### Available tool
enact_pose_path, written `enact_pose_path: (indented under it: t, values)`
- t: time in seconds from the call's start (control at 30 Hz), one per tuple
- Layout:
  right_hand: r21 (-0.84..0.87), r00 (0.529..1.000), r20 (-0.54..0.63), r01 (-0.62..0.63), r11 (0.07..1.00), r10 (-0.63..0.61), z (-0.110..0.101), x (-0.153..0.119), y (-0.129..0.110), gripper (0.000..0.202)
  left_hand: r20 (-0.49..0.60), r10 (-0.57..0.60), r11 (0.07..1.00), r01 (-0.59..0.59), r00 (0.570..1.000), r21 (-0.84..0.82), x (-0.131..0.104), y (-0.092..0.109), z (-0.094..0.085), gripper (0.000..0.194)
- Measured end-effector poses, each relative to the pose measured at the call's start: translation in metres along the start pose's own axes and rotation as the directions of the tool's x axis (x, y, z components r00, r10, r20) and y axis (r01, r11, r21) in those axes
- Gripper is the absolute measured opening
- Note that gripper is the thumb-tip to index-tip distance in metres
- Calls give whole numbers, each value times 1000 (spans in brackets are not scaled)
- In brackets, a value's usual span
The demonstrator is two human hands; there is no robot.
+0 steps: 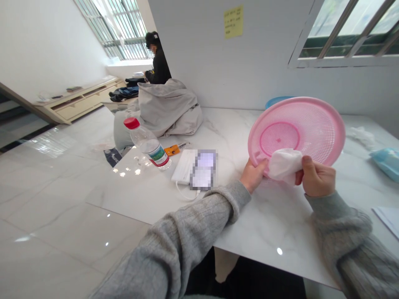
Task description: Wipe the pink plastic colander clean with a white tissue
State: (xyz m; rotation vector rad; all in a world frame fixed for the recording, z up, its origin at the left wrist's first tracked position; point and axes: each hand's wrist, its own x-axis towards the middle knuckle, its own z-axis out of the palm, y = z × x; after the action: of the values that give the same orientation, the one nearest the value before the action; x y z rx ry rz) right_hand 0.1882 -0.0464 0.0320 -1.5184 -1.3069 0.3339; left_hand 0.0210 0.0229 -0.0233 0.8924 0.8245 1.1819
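A round pink plastic colander (314,124) is tilted up above the white marbled table, its mesh inside facing me. My left hand (254,174) grips its lower left rim, thumb on the inner side. Pinched in my right hand (319,176) is a white tissue (285,163), which hangs in front of the colander's lower part and hides some of the rim. The tissue's left end lies close to my left thumb. Whether it touches the mesh I cannot tell.
Behind the colander shows a blue rim (276,101). A red-capped bottle (149,145), a phone (204,169) cabled to a white power bank (183,166), and grey cloth (168,108) are to the left. A blue tissue pack (386,162) lies right. Another person (160,62) is farther back.
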Motion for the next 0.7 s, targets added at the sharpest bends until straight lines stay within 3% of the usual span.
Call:
enact_pose_path:
  t: [0.2, 0.27, 0.43, 0.57, 0.7]
  values:
    - [-60, 993, -50, 104, 993, -107, 8, 7, 15, 49, 57, 48, 991, -54, 997, 122, -1, 0, 0, 42]
    - [6, 994, -16, 107, 994, -106, 11, 9, 21, 48, 88, 76, 985, -88, 993, 148, -2, 2, 0, 45]
    - [299, 964, 216, 87, 950, -156, 17, 7, 26, 75, 161, 99, 989, -115, 982, 94, -6, 7, 2, 59]
    - [321, 935, 283, 119, 940, -215, 17, 4, 23, 77, 199, 124, 984, -146, 972, 99, -6, 9, 2, 61]
    - [272, 902, 326, 197, 942, -283, 17, 4, 22, 95, 210, 97, 980, -130, 973, 150, -4, 8, 2, 54]
